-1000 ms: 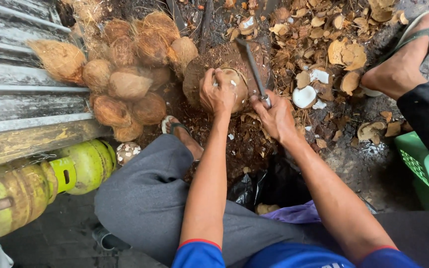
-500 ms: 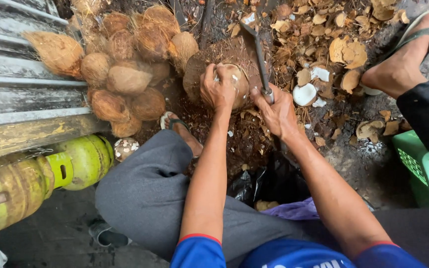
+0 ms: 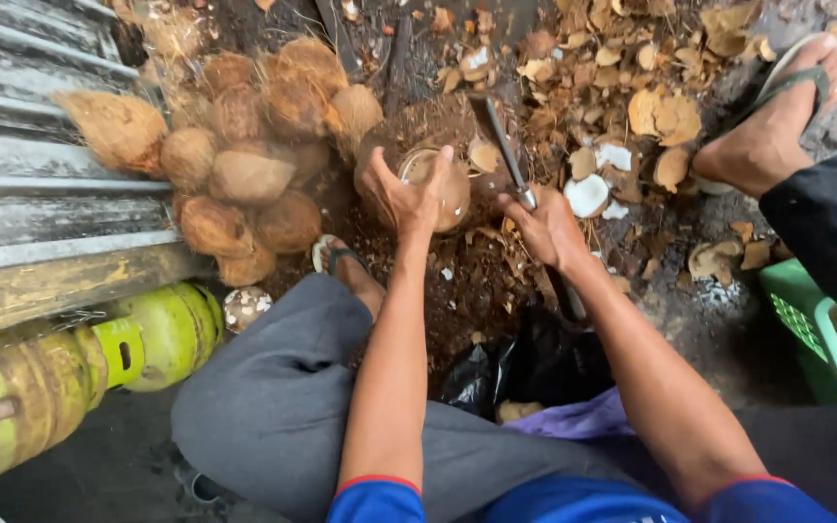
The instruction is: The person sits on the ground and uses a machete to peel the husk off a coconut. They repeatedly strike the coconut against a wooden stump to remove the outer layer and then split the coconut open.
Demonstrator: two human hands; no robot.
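Coconut [image 3: 435,186], husked and partly pared to a pale patch on top, sits on a round fibrous block in the middle of the scene, just right of a heap of brown husked coconuts [image 3: 244,165]. The left hand [image 3: 401,189] cups it from the near-left side, thumb and fingers [image 3: 444,160] spread over the shell and closed on it. The right hand [image 3: 546,228] is wrapped shut around the handle of a long knife [image 3: 498,140], whose blade angles up and away, its tip far of the nut and its edge just beside the nut's right flank. To do this paring well, I judge that the holding fingers should stay on the side away from the blade, with the nut turned a little between cuts so each stroke meets a fresh strip of brown skin. Short, shallow cuts away from the body look safer than deep ones, since the shell is round and could roll on the loose fibre. Shell chips [image 3: 661,111] litter the ground to the right, where another person's sandalled foot [image 3: 767,136] rests; a green gas cylinder [image 3: 162,334] lies near left.
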